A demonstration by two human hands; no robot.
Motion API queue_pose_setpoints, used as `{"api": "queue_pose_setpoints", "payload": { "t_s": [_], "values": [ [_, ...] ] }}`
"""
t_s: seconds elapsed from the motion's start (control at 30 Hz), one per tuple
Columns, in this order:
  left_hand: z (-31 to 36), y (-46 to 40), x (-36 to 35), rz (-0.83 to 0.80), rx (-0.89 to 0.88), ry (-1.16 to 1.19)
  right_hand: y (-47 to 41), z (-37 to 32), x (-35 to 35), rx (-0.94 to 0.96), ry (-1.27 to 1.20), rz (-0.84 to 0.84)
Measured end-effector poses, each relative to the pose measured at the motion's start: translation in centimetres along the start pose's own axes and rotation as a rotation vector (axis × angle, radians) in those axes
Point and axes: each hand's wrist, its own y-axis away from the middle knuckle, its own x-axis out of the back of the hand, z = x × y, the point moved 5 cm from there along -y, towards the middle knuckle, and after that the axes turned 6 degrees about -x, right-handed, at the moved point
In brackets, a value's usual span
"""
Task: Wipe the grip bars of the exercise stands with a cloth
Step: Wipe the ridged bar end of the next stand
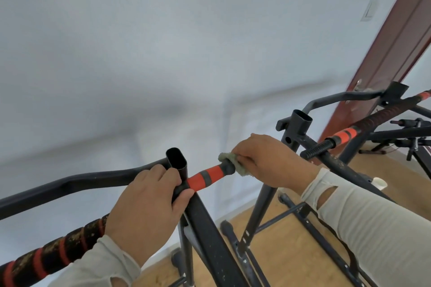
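The near stand [200,221] rises in the foreground, its grip bar [206,176] jutting right. The left hand [144,212] wraps the upright's top; the right hand [268,161] holds the cloth [229,163] around the bar's end. A second stand [296,133] stands behind, to the right, before the door [384,53].

You wear pale grey-beige sleeves [373,223] on both arms, snug to the wrists. Each cuff has a torn slit where bare wrist shows through. Your left hand [144,207] and right hand [272,161] are bare.
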Motion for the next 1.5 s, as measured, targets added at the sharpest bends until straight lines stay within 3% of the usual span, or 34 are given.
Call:
{"api": "queue_pose_setpoints", "payload": {
  "t_s": [0.2, 0.3, 0.4, 0.5, 0.67, 0.87, 0.97, 1.2, 1.27, 1.4, 1.5],
  "values": [
    [-0.1, 0.2, -0.3, -0.001, -0.01, -0.028, -2.2, 4.5, 2.9, -0.309, 0.13, -0.215],
    [-0.1, 0.1, -0.4, 0.002, -0.007, -0.024, -1.5, 2.3, 1.9, -0.207, -0.105, -0.206],
    [-0.1, 0.1, -0.2, -0.004, 0.0, -0.029, -0.6, -0.7, 0.4, -0.093, -0.154, -0.17],
    [0.1, 0.1, -0.2, 0.0, -0.008, -0.021, -0.7, 0.2, 1.1, -0.139, -0.182, -0.19],
    [0.1, 0.0, -0.1, -0.001, 0.007, -0.023, -3.3, 1.0, 2.4, -0.194, 0.126, -0.265],
    [0.1, -0.1, 0.0, 0.029, 0.009, -0.052, -1.2, 0.0, 2.0, -0.102, -0.125, -0.263],
    [0.1, -0.1, -0.1, 0.028, -0.005, -0.033, -1.6, 0.1, 1.4, -0.146, -0.227, -0.253],
    [0.0, -0.1, -0.1, -0.018, 0.009, -0.002, -4.8, 5.1, 2.5, -0.371, 0.17, -0.354],
    [0.0, -0.1, 0.0, -0.004, 0.011, -0.013, -4.0, 6.1, 3.7, -0.383, 0.174, -0.319],
    [0.0, -0.1, -0.1, 0.013, 0.009, -0.014, -1.7, 6.2, 6.1, -0.351, -0.038, -0.086],
    [0.0, -0.1, -0.2, 0.004, 0.015, -0.005, -0.5, 4.3, 4.1, -0.254, -0.184, -0.102]
  ]
}}
